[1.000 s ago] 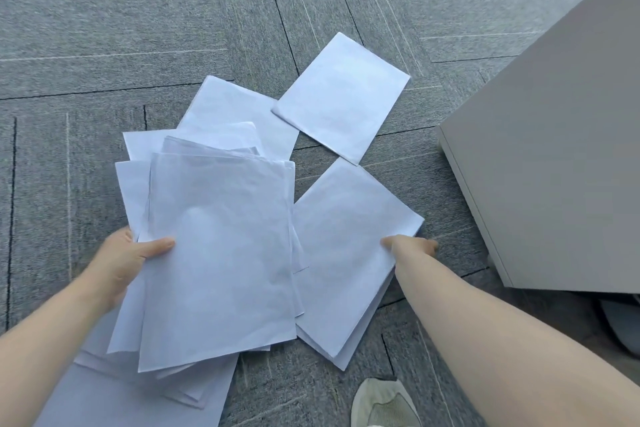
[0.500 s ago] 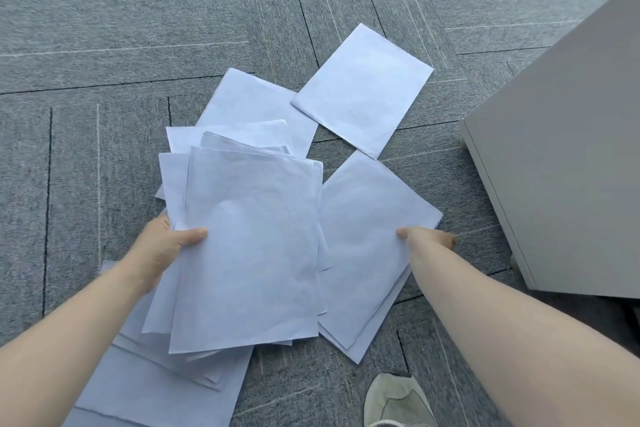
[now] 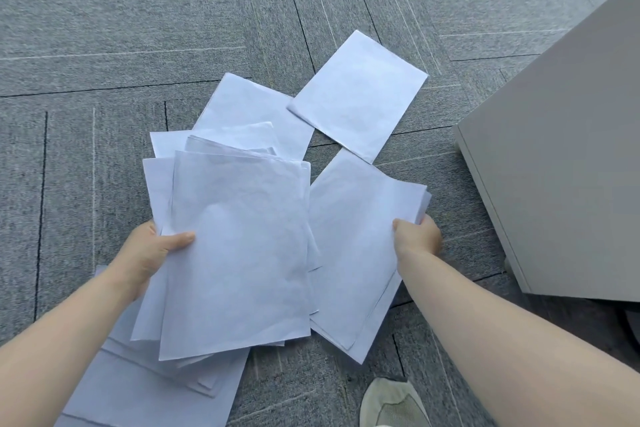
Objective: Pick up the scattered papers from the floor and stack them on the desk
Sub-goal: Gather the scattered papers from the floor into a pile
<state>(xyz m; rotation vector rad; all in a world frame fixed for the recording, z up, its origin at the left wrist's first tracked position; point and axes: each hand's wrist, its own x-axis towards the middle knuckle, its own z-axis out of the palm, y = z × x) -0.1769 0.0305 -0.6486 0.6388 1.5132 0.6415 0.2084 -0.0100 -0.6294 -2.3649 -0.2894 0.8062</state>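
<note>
A sheaf (image 3: 239,253) is gripped by the left hand (image 3: 152,253), thumb on top. Beside the sheaf, a few sheets (image 3: 360,239) are pinched at their edge by the right hand (image 3: 417,236). Beyond the sheaf, one sheet (image 3: 356,97) lies on the floor (image 3: 104,45).

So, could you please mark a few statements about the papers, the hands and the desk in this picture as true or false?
1. The left hand holds a bundle of papers, thumb on top. True.
2. The right hand is free and holds nothing. False: its grip pinches the edge of the sheets on the right.
3. A single sheet lies alone on the carpet, beyond both hands. True.
4. Papers are already stacked on the grey desk. False: no paper shows on the part in view.
5. A shoe shows at the bottom edge. True.
</note>
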